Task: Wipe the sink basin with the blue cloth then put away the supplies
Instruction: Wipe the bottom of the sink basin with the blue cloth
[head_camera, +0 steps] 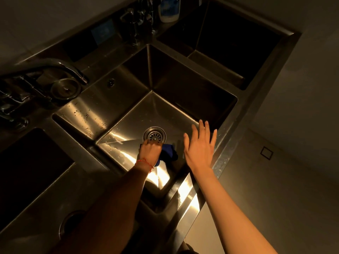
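Note:
The steel sink basin (128, 114) fills the middle of the view, with a round drain (155, 135) on its floor. My left hand (149, 153) is down inside the basin, just below the drain, shut on the blue cloth (168, 152), which bunches out to the right of my fingers against the basin floor. A red string circles that wrist. My right hand (199, 145) hovers flat with fingers spread over the basin's right side, holding nothing. A white and blue spray bottle (167, 10) stands on the back ledge.
A faucet (60, 67) arches over from the left, next to a round metal strainer (65, 88). More taps (135, 21) stand at the back. Dark basins (229, 44) lie to the far right and the lower left (31, 162). The counter edge (225, 153) runs down the right.

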`<action>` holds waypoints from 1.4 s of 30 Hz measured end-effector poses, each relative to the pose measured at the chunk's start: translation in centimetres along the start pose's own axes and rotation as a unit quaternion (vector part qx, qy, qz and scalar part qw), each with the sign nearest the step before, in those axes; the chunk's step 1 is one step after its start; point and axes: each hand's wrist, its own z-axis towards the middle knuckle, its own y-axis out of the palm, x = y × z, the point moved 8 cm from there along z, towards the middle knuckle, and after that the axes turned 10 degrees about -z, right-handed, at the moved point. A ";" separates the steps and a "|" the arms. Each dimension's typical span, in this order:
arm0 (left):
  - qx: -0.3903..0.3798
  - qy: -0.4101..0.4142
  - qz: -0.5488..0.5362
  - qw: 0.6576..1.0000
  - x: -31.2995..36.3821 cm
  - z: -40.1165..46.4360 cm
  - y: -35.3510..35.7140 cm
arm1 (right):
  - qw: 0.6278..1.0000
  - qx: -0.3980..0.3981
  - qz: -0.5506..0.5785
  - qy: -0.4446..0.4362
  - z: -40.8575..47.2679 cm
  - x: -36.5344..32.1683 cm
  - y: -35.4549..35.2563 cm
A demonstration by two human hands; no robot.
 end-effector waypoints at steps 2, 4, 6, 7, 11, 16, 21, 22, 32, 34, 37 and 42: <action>-0.005 -0.025 0.002 1.000 -0.7 0.1 0.9 | 1.000 0.001 0.003 0.002 0.0 0.0 0.1; -0.008 -0.047 -0.003 0.999 -1.2 0.3 1.7 | 1.000 0.001 0.001 0.005 0.0 0.1 0.3; -0.013 -0.072 -0.017 0.997 -1.6 0.3 2.2 | 1.000 0.003 0.000 0.003 0.0 0.1 0.4; -0.015 -0.084 -0.026 0.996 -1.8 0.4 2.6 | 1.000 0.006 0.002 0.001 0.0 0.1 0.3; -0.022 -0.125 -0.042 0.991 -2.8 0.5 3.8 | 1.000 0.010 0.011 0.004 0.0 0.1 0.3; -0.054 -0.117 -0.038 0.991 -2.6 1.0 5.3 | 1.000 0.007 0.014 0.006 0.1 0.1 0.3; -0.097 -0.120 -0.033 0.987 -2.7 1.4 7.1 | 1.000 0.005 0.013 0.002 0.1 0.0 0.2; -0.108 -0.122 -0.033 0.986 -2.7 1.4 7.4 | 1.000 0.004 0.016 0.000 0.1 0.0 0.3; -0.167 -0.126 -0.067 0.976 -3.0 1.6 9.7 | 0.999 0.009 0.030 -0.003 0.1 -0.2 0.2; -0.168 -0.119 -0.062 0.976 -3.2 1.6 9.9 | 0.999 0.007 0.034 -0.002 0.1 -0.1 0.2; -0.166 -0.107 -0.041 0.979 -3.4 1.7 9.9 | 0.999 0.006 0.037 -0.002 0.0 -0.1 0.2; -0.146 -0.112 -0.041 0.982 -3.6 1.7 8.8 | 0.999 0.004 0.040 -0.004 0.0 -0.1 0.2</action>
